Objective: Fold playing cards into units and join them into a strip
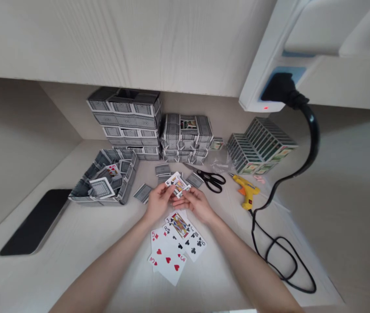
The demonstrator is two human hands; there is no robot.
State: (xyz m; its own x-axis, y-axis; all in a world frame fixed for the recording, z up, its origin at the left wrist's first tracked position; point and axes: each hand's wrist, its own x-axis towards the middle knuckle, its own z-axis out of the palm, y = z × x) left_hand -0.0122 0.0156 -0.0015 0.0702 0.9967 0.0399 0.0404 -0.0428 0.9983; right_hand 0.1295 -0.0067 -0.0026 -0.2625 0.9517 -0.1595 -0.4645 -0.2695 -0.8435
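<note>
Between my two hands a face-up playing card (177, 184) is held, a black-suit picture card. My left hand (159, 201) pinches its left side with the thumb on top. On the right side, my right hand (198, 204) grips it with thumb above and fingers beneath. Whether more cards lie under it I cannot tell. Just below my hands, loose face-up cards (168, 260) overlap on the table, a jack and a three of hearts among them. Several grey-backed cards (143, 193) lie face down around and behind my hands.
An open box made of cards (126, 191) holds loose cards at left, beside a black phone (38, 221). Card-built boxes (132, 117) stack at the back. Black scissors (213, 179), a yellow glue gun (247, 191) with black cord, and card packs (263, 143) are at right. A power strip (263, 87) hangs above.
</note>
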